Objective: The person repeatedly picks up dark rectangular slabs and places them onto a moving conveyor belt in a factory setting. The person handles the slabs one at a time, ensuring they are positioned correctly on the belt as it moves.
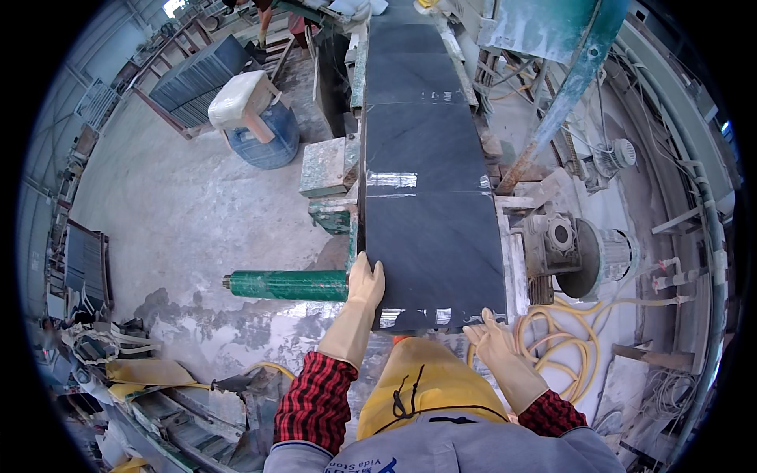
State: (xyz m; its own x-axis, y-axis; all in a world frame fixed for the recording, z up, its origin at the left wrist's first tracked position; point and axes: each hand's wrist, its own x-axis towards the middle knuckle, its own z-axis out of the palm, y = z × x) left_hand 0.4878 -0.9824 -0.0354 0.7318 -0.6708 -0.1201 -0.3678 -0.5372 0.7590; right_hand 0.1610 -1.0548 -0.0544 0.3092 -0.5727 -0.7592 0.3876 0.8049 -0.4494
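Head view: left hand (365, 277) rests flat, fingers spread, on the near left corner of the dark slab (432, 244) running lengthwise away; right hand (493, 339) open, just off its near edge.

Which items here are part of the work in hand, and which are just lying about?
In hand: left hand on the near dark stone slab; right hand at its front edge.
Lying about: blue barrel, yellow hose, green roller.

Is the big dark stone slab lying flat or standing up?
Lying flat. The dark slab rests face up on the conveyor line, in a row with other slabs. The left hand presses its near corner; the right hand is at its near edge.
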